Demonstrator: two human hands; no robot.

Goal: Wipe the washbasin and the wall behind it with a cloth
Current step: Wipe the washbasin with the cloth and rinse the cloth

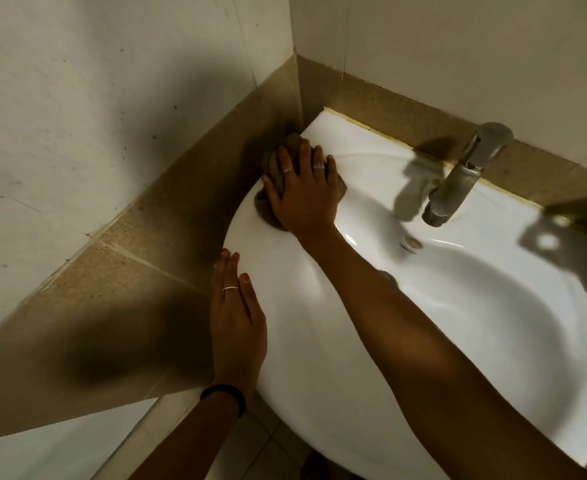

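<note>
A white washbasin [319,341] fills the lower right, set into a corner of two tiled walls. My right hand [304,192] presses flat on a brown cloth [263,206] at the basin's far left rim, close to the corner. The cloth shows only around my fingers and palm. My left hand [236,317] rests on the basin's left edge, fingers together, holding nothing. The wall behind the basin [423,39] is pale with a tan tile band [371,95] just above the rim.
A metal tap [465,174] stands at the basin's back edge, right of my right hand. The drain [389,277] is partly hidden by my right forearm. The left side wall [77,133] runs close beside the basin.
</note>
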